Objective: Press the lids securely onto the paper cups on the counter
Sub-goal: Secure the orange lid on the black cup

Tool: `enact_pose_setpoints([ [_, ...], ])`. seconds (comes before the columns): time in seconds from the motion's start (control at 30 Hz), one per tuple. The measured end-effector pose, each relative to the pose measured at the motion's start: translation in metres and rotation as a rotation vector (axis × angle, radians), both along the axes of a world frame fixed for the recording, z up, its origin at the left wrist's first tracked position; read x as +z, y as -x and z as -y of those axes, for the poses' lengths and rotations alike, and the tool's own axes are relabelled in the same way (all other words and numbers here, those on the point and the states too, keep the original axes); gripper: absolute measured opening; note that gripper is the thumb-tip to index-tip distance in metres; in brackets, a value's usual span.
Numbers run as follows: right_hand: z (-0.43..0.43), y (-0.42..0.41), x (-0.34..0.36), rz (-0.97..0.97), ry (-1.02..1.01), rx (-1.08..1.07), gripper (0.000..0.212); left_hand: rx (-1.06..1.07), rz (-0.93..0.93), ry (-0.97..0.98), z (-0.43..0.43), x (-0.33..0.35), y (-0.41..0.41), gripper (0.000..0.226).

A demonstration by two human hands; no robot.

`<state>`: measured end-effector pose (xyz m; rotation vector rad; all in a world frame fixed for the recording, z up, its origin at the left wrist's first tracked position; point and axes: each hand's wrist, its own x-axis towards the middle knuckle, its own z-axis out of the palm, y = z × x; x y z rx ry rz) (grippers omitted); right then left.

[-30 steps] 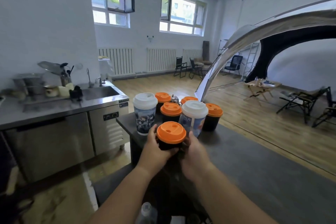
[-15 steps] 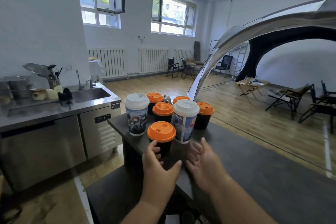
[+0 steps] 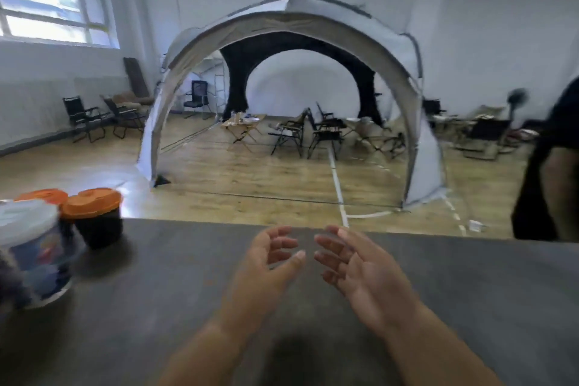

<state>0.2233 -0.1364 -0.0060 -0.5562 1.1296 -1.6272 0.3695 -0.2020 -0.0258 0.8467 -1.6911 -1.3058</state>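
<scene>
Above the worktop (image 3: pixel 156 307), our left hand (image 3: pixel 266 263) and right hand (image 3: pixel 365 273) hover loosely spread, holding nothing; the lidded paper cups (image 3: pixel 98 230) stand well apart, leftward.

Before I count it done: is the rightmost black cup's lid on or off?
On: the orange lid covers the upright black cup; how tightly, cannot tell.

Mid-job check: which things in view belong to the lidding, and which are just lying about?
Job: left hand and right hand, both open above the counter; orange-lidded black cup; second orange lid behind it; white-lidded printed cup.
Lying about: dome tent; folding chairs; wooden table; person at right edge.
</scene>
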Motion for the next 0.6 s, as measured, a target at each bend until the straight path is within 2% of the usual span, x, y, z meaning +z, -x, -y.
enact_pose_setpoints([
  [0.13,-0.077,0.122,0.014,-0.16,0.045,-0.326,0.019,-0.353,0.063,-0.011,-0.04,0.009,0.128,0.023],
  [0.27,-0.169,0.234,0.015,-0.455,-0.106,-0.548,0.018,-0.637,0.176,0.028,-0.102,0.014,0.243,0.018],
  [0.33,-0.215,0.284,0.01,-0.558,-0.211,-0.613,0.017,-0.71,0.241,0.026,-0.135,0.016,0.298,0.015],
  [0.5,-0.31,0.402,0.004,-0.663,-0.363,-0.732,0.015,-0.817,0.305,-0.009,-0.214,0.01,0.431,0.015],
  [0.6,-0.353,0.472,0.009,-0.766,-0.408,-0.789,0.02,-0.811,0.34,0.016,-0.253,0.013,0.508,0.024],
])
